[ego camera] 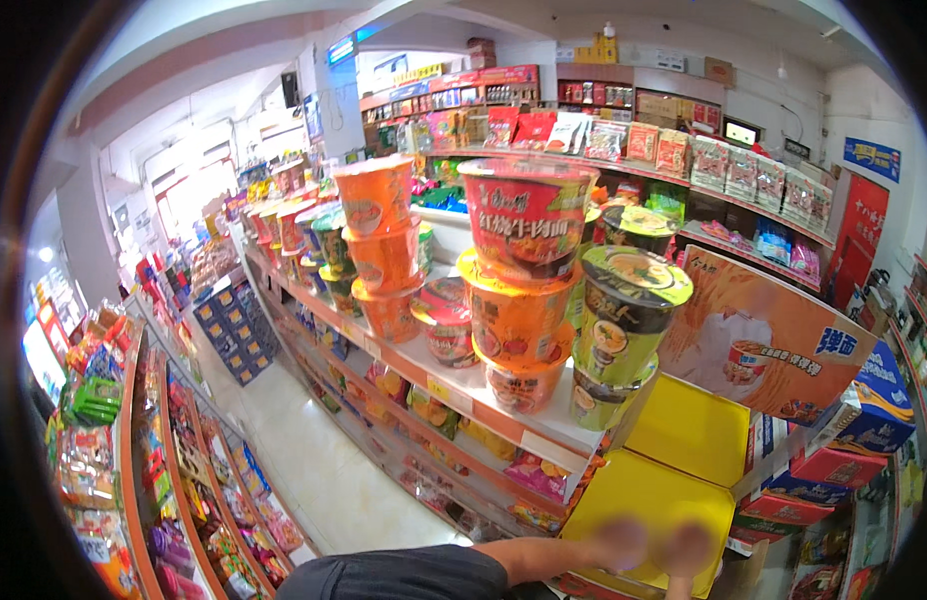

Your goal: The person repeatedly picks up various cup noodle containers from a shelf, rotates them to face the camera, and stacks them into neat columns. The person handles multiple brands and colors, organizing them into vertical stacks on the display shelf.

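My left hand (619, 546) reaches in from a dark sleeve (403, 574) at the bottom. It is over the lower yellow panel (651, 502) of what looks like a cardboard display at the shelf's end. My right hand (685, 551) is close beside it over the same panel. Both hands are blurred, so their fingers and anything in them cannot be made out. Above the lower panel stands another yellow panel (688, 431). Nearest on the shelf are a green-and-black noodle cup (632, 307) stacked on another, and a red instant noodle cup (529, 217) atop orange ones (517, 307).
A printed orange cardboard sign (763, 337) rises behind the yellow panels. Stacked blue and red cartons (838, 465) stand at the right. The shelf's orange front edge (463, 401) runs along a tiled aisle (343, 457). Snack shelves (126, 465) line the aisle's left side.
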Tool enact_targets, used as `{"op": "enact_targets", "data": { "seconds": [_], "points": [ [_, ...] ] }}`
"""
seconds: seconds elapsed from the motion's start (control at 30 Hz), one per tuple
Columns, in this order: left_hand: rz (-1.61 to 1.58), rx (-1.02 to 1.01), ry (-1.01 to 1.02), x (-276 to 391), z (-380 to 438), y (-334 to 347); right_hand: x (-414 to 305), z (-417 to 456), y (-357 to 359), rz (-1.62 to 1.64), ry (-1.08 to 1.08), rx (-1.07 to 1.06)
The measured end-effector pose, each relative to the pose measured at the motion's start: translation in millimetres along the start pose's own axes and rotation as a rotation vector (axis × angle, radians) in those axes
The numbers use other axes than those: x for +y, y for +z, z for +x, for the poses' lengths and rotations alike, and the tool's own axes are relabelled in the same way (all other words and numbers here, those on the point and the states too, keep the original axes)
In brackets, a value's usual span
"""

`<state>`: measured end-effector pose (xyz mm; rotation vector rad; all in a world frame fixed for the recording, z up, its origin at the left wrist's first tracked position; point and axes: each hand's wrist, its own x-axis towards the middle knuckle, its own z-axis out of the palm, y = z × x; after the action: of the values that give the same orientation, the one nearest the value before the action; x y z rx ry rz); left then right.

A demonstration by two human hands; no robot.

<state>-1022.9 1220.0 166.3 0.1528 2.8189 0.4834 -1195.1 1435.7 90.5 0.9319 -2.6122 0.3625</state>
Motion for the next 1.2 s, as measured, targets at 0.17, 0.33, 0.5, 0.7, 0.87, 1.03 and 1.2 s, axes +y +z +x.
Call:
{"op": "enact_targets", "data": {
  "seconds": [0.17, 0.33, 0.5, 0.7, 0.87, 1.03, 1.2],
  "points": [
    [-0.024, -0.019, 0.047, 21.1, 3.6, 1.2, 23.2, 3.8, 17.3, -0.081, 0.017, -0.079],
    [-0.248, -0.157, 0.328, 54.3, -61.9, -88.5, -55.7, 68.8, -113.8, 0.353, 0.205, 0.208],
    [-0.51, 0.207, 0.85, 62.7, -144.3, -179.6, -146.9, 165.5, -294.6, 0.742, -0.001, 0.447],
    [-0.597, 0.834, 0.962, 17.9, -295.1, -334.3, -258.2, 227.4, -447.6, 0.971, -0.41, 0.53],
    [-0.468, 1.387, 0.677, -40.3, -343.5, -394.6, -337.6, 258.7, -508.5, 0.903, -0.474, 0.322],
    [-0.271, 1.576, 0.25, -95.4, -337.7, -453.3, -384.0, 297.2, -522.8, 0.945, -0.46, 0.001],
    [-0.105, 1.413, 0.195, -103.6, -324.4, -472.8, -416.0, 301.9, -525.8, 0.96, -0.412, -0.193]
  ]
}}
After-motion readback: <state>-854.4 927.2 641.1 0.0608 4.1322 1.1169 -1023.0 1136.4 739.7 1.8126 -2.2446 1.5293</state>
